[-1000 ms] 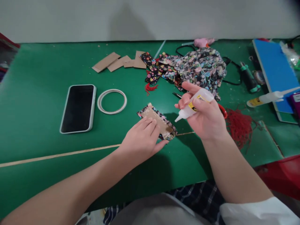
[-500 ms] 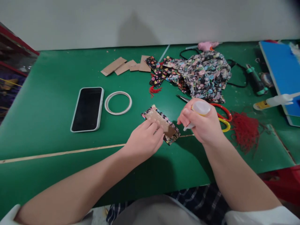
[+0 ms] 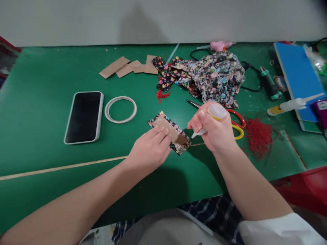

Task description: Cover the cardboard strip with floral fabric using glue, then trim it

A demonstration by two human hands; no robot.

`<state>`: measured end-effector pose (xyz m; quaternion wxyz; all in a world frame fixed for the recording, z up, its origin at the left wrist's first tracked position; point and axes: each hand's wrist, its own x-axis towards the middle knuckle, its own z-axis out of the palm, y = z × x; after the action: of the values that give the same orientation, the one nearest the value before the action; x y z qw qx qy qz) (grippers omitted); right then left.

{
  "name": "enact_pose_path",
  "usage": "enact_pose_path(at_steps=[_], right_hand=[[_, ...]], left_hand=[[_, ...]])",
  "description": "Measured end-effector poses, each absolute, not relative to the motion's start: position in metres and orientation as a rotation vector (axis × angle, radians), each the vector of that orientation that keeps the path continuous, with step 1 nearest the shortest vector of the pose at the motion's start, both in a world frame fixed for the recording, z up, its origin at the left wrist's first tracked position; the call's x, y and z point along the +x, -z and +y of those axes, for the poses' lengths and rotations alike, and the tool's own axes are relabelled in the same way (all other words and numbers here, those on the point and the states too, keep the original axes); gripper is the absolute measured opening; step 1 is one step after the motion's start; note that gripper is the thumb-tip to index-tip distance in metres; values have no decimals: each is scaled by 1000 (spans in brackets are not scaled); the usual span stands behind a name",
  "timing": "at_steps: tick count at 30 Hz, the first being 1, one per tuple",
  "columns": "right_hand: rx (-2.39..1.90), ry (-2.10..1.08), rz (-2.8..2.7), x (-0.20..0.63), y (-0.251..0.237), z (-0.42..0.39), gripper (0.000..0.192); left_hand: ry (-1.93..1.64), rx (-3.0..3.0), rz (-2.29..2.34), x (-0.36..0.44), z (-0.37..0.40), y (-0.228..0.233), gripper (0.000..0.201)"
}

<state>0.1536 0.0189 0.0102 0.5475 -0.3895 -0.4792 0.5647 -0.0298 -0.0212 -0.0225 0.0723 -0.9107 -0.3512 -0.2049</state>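
Note:
My left hand point(image 3: 150, 148) presses bent fingers on a brown cardboard piece point(image 3: 176, 135), holding it on a strip of floral fabric point(image 3: 181, 149) that shows around its edges. Shiny white traces lie along the cardboard's upper edge. In my right hand point(image 3: 217, 131) is a small glue bottle point(image 3: 217, 111), gripped upside down. Its white nozzle points down and left, close to the fabric's right end; I cannot tell if they touch. Scissors point(image 3: 238, 132) with red and yellow handles lie partly hidden behind my right hand.
A phone point(image 3: 84, 117) and a tape roll point(image 3: 135, 109) lie to the left. Cardboard pieces point(image 3: 114, 67) and crumpled floral fabric point(image 3: 217, 78) are at the back. Red threads point(image 3: 259, 139), another glue bottle point(image 3: 286, 107) and a blue board point(image 3: 297, 75) sit to the right.
The view has turned right, so things on the table appear farther left. The glue nozzle has come slightly nearer the fabric's right end. My left hand stays on the cardboard.

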Motion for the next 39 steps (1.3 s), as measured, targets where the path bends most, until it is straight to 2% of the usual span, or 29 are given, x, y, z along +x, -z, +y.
enact_pose_path(at_steps=[10,17,29,39], right_hand=[[-994,-1230,-1110,155,-6,24,28],[-1116,-1151,-1177,155,-9,23,32],[-1060,-1190,-1155,153,-7,22,28],[-1104,-1176,-1223,154,-3,21,28]], left_hand=[[745,-2753,-1021,-32,-27,12,17],[550,-2949,-844,-43,-37,22,26],[320,-2960,-914,-36,-39,15,32],[206,-3028,-911,-35,-40,8,49]])
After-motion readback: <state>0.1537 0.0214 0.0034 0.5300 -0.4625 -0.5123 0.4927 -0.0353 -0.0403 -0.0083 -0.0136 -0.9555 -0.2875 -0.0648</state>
